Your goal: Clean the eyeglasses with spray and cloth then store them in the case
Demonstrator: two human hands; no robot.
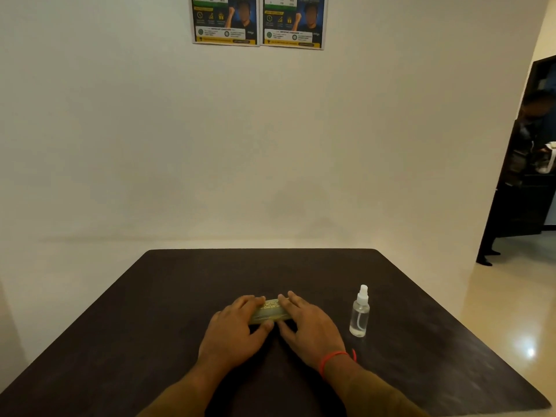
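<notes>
Olive-green and closed, the eyeglass case (268,311) lies flat near the centre of the dark table (150,311), long side running left to right. The left hand (237,326) covers its left end, fingers spread over the lid and thumb against the near edge. The right hand (307,325) covers the right end in the same way, fingers laid flat and slightly apart, thumb at the near edge. Both hands rest on the case; neither has lifted it.

The spray bottle (359,313) stands upright to the right of the case, apart from it and untouched. No eyeglasses and no cloth are visible; whether they are inside the case cannot be told.

Judged from this layout, either the opening or the closing step is in hand, most likely the opening. The next move calls for the thumbs to part the lid along the near edge while the fingers steady the shell against the table.
</notes>
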